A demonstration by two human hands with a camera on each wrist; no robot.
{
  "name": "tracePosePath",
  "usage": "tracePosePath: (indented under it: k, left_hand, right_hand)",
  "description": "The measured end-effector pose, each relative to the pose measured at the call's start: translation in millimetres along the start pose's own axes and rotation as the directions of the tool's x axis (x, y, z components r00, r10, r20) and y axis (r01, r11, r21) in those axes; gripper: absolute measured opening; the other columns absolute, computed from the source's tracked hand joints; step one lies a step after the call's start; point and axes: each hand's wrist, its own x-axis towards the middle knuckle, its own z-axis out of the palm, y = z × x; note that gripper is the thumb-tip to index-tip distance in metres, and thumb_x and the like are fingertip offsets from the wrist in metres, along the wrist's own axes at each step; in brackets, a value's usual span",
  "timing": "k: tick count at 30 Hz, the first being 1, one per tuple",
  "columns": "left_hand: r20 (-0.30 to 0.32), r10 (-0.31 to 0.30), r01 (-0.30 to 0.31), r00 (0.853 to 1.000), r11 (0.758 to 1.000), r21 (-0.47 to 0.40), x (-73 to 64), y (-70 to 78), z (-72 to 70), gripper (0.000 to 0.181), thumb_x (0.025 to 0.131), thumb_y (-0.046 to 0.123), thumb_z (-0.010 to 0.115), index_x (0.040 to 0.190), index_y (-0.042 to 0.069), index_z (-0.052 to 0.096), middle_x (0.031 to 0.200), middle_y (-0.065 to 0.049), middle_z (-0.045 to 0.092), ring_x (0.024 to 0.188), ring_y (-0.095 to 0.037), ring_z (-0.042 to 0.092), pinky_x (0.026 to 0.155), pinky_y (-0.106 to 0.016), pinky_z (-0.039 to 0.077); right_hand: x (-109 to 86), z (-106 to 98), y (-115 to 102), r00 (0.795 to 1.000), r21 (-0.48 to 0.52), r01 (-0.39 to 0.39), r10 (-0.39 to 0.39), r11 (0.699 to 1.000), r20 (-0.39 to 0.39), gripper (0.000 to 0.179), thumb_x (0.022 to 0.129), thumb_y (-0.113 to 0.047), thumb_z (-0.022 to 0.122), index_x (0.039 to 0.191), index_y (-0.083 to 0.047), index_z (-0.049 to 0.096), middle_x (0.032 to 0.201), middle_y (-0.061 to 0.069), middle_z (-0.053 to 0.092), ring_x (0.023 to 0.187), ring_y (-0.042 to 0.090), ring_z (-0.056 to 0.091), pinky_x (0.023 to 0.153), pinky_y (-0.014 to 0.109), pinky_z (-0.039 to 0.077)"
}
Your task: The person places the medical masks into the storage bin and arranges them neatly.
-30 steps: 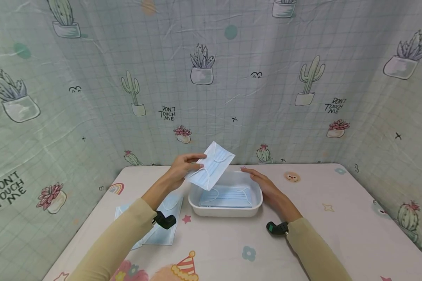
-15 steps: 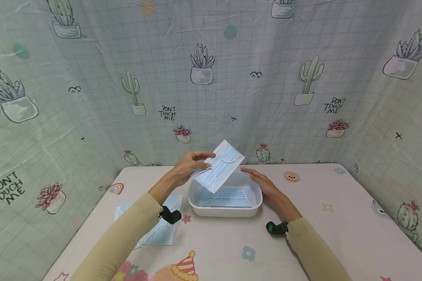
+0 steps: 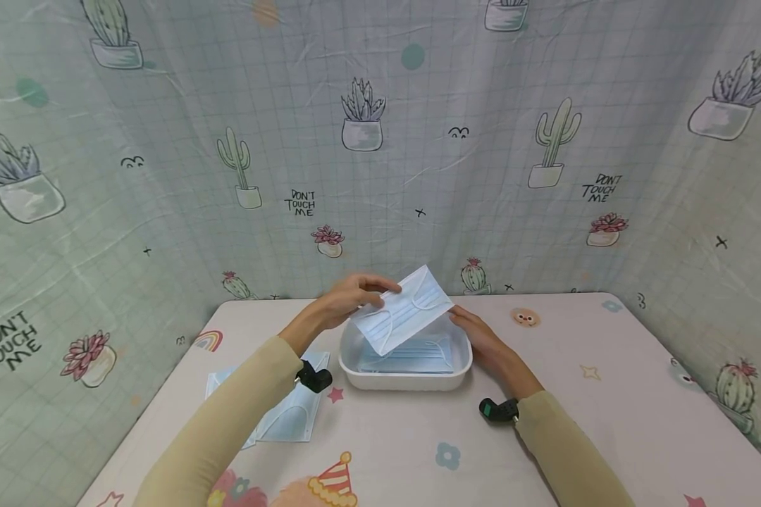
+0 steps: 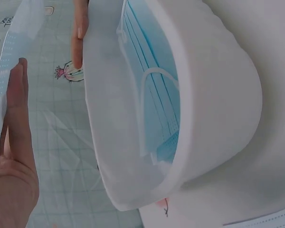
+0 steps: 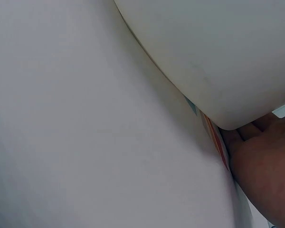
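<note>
My left hand (image 3: pixel 345 299) pinches a light-blue pleated face mask (image 3: pixel 409 310) by its left edge, tilted above a white box (image 3: pixel 406 382). In the left wrist view that mask (image 4: pixel 9 52) appears nearly edge-on beside the left hand (image 4: pixel 14 185). Inside the box lies at least one flat blue mask (image 3: pixel 418 359) with white ear loops, partly hidden under the held one. At the box's right side rests my right hand (image 3: pixel 485 341), its fingertips now behind the held mask. The right wrist view shows the right hand (image 5: pixel 266 166) against the box wall (image 5: pixel 223 61).
More blue masks (image 3: pixel 294 419) lie on the table left of the box, partly covered by my left forearm. The table (image 3: pixel 533 436) has a pale printed cover. A cactus-print curtain (image 3: pixel 418 176) hangs behind and at both sides.
My left hand has carried the mask rightward over the box, then slightly down, so its corner now overlaps my right fingertips. My right hand has stayed at the box.
</note>
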Motion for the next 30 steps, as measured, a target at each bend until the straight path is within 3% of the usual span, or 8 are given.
tracePosePath:
  k: [4,10,14,16,22,30]
  left_hand:
    - [0.052,-0.018,0.016,0.998,0.998,0.054,5.1,1.6,0.5,0.046,0.087,0.002,0.061,0.13,0.014,0.073,0.143,-0.002,0.063,0.136,-0.024,0.05,0.119,-0.06,0.029]
    - [0.142,-0.011,-0.009,0.99,0.991,0.136,12.7,3.8,1.2,0.044,0.088,0.002,0.058,0.128,0.012,0.073,0.141,-0.003,0.065,0.137,-0.023,0.051,0.115,-0.059,0.035]
    - [0.187,-0.041,0.005,0.981,0.981,0.193,16.5,6.2,3.0,0.044,0.087,0.001,0.059,0.127,0.014,0.074,0.141,-0.002,0.065,0.139,-0.023,0.052,0.119,-0.073,0.023]
    - [0.206,-0.06,0.014,0.977,0.976,0.218,18.6,6.6,4.0,0.044,0.087,0.0,0.06,0.126,0.014,0.074,0.14,-0.001,0.066,0.138,-0.023,0.052,0.12,-0.074,0.02]
    - [0.281,-0.041,-0.033,0.959,0.967,0.253,26.8,2.3,6.8,0.043,0.087,-0.01,0.058,0.125,0.003,0.073,0.136,-0.009,0.069,0.131,-0.021,0.058,0.119,-0.046,0.041]
    - [0.299,-0.07,-0.033,0.952,0.945,0.325,34.0,-4.0,11.5,0.042,0.087,-0.009,0.057,0.122,0.004,0.075,0.132,-0.007,0.071,0.121,-0.017,0.062,0.114,-0.04,0.046]
  right_hand:
    - [-0.2,0,0,1.0,0.005,-0.012,0.012,1.0,-0.01,0.056,0.112,-0.027,0.036,0.166,-0.015,0.024,0.175,0.007,0.016,0.163,0.033,0.007,0.13,0.058,0.007]
    - [0.2,0,1,1.0,0.017,0.001,-0.001,1.0,-0.009,0.055,0.112,-0.029,0.04,0.164,-0.017,0.03,0.173,0.007,0.024,0.162,0.032,0.012,0.13,0.058,0.01]
    - [1.7,0,2,1.0,0.018,-0.002,0.002,1.0,-0.01,0.055,0.112,-0.028,0.038,0.164,-0.016,0.028,0.173,0.007,0.022,0.162,0.031,0.01,0.13,0.058,0.009]
    - [1.9,0,2,1.0,0.02,-0.016,0.017,1.0,-0.018,0.055,0.112,-0.028,0.037,0.165,-0.017,0.027,0.174,0.006,0.02,0.163,0.031,0.007,0.13,0.058,0.008]
    - [1.8,1,2,0.999,0.019,-0.027,0.027,0.999,-0.028,0.055,0.112,-0.024,0.035,0.165,-0.014,0.025,0.174,0.008,0.019,0.163,0.031,0.005,0.131,0.056,0.005]
    - [3.2,-1,2,0.999,0.007,0.025,-0.026,1.0,0.027,0.048,0.113,-0.019,0.031,0.159,-0.022,0.041,0.173,0.003,0.024,0.16,0.03,0.02,0.129,0.054,0.019]
